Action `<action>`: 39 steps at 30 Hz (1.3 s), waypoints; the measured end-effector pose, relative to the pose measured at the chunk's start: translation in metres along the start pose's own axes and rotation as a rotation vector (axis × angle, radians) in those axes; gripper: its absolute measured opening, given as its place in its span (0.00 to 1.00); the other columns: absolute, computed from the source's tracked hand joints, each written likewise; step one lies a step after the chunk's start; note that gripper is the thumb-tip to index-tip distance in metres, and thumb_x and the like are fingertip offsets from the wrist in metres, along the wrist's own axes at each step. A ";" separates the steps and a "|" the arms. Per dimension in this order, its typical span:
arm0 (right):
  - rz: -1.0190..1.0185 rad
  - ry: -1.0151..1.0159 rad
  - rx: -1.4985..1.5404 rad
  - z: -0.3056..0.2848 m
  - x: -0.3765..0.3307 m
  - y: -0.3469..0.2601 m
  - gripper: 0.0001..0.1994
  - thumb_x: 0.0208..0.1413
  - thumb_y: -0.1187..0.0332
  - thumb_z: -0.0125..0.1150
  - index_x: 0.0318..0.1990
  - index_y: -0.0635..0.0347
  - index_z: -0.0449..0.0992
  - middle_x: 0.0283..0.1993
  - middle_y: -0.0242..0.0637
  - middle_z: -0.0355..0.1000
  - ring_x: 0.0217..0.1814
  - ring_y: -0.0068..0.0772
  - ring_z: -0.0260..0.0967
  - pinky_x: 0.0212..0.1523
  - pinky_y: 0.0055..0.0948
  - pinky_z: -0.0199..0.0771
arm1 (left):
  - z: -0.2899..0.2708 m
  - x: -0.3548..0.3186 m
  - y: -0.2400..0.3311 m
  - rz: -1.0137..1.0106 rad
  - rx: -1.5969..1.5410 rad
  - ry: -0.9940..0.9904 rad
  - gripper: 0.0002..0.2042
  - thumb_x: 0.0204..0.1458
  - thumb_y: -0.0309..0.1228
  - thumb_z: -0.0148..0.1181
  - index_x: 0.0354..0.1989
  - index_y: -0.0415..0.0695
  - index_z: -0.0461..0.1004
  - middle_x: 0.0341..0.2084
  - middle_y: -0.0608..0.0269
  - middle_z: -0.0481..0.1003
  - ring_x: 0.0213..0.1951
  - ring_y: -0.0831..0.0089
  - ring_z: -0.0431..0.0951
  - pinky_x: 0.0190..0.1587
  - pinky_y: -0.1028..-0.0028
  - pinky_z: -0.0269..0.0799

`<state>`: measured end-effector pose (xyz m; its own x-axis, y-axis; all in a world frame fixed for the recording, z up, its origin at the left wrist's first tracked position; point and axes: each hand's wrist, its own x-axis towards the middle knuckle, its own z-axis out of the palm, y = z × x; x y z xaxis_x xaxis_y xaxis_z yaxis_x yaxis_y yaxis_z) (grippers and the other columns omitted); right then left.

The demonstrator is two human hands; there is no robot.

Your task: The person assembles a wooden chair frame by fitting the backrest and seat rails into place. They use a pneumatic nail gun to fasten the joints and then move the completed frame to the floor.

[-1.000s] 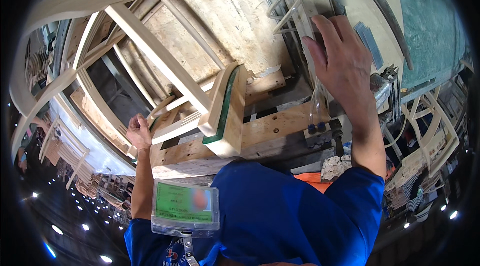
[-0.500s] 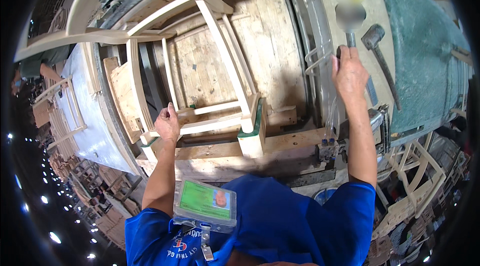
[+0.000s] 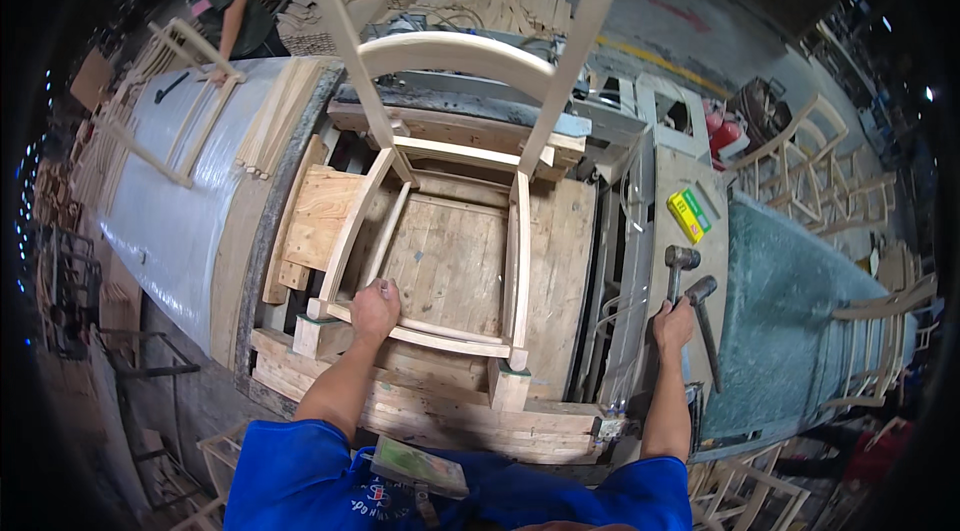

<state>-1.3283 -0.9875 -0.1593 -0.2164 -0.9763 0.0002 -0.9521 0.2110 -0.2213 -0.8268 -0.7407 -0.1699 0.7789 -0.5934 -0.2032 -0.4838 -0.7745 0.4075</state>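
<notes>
Workshop counter (image 3: 560, 271): chair frame (image 3: 458, 153), long axis running forward, ahead-right of left hand (image 3: 376, 309) (nearer; curled, grip unclear); mallet (image 3: 683, 258), gripped in right hand (image 3: 673, 324), head foremost

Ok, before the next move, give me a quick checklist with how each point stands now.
1. Left hand at the chair frame's front rail: ok; how firmly it holds, cannot tell.
2. Right hand on the mallet handle: ok.
3. Second mallet well apart from the right hand: not ok, its head lies close beside it.
4. Front corners over the left block and right block: ok.
5. Joints fully seated: cannot tell, too small here.
6. Co-worker away from the mallets: ok, beyond the chair at the far left.
</notes>
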 end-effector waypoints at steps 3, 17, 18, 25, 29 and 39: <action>-0.069 0.146 0.107 0.000 0.012 0.006 0.13 0.65 0.65 0.63 0.48 0.68 0.77 0.47 0.63 0.78 0.51 0.67 0.76 0.52 0.59 0.73 | -0.002 -0.001 0.001 0.025 0.002 0.006 0.17 0.63 0.44 0.58 0.43 0.42 0.85 0.36 0.39 0.84 0.42 0.39 0.84 0.51 0.47 0.78; 0.076 -0.780 1.023 -0.075 -0.245 -0.052 0.15 0.76 0.54 0.56 0.41 0.54 0.79 0.23 0.20 0.65 0.21 0.12 0.59 0.20 0.21 0.57 | 0.013 -0.003 -0.018 0.100 -0.046 0.095 0.19 0.63 0.46 0.58 0.44 0.43 0.86 0.35 0.35 0.83 0.42 0.38 0.84 0.49 0.46 0.79; -0.006 -0.752 0.954 -0.068 -0.259 -0.048 0.16 0.76 0.54 0.56 0.39 0.55 0.78 0.23 0.19 0.65 0.23 0.12 0.58 0.22 0.21 0.57 | 0.014 -0.001 -0.014 0.105 -0.042 0.087 0.19 0.63 0.46 0.58 0.44 0.43 0.85 0.35 0.36 0.83 0.42 0.38 0.84 0.49 0.46 0.79; -0.532 -0.387 0.961 -0.201 -0.239 -0.107 0.15 0.76 0.55 0.54 0.47 0.59 0.77 0.27 0.26 0.68 0.24 0.16 0.61 0.24 0.22 0.61 | 0.007 -0.003 -0.026 0.061 -0.038 0.082 0.19 0.63 0.45 0.57 0.43 0.42 0.84 0.36 0.36 0.83 0.44 0.38 0.84 0.50 0.46 0.78; -0.772 -0.106 1.630 -0.271 -0.227 -0.140 0.23 0.76 0.47 0.51 0.56 0.60 0.68 0.30 0.26 0.64 0.20 0.17 0.56 0.19 0.20 0.60 | 0.006 -0.002 -0.029 0.047 -0.064 0.081 0.18 0.63 0.45 0.56 0.42 0.44 0.85 0.37 0.38 0.84 0.45 0.39 0.84 0.52 0.47 0.77; -0.556 -0.099 0.515 -0.106 -0.252 -0.046 0.19 0.74 0.56 0.47 0.34 0.59 0.72 0.29 0.38 0.68 0.29 0.37 0.66 0.28 0.39 0.63 | 0.004 0.005 -0.024 0.044 -0.042 0.103 0.18 0.64 0.47 0.56 0.41 0.46 0.85 0.38 0.40 0.84 0.45 0.39 0.83 0.52 0.47 0.77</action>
<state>-1.2530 -0.7457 -0.0457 0.3092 -0.9370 0.1625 -0.6887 -0.3384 -0.6412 -0.8129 -0.7257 -0.1838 0.7951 -0.5994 -0.0924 -0.5030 -0.7369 0.4516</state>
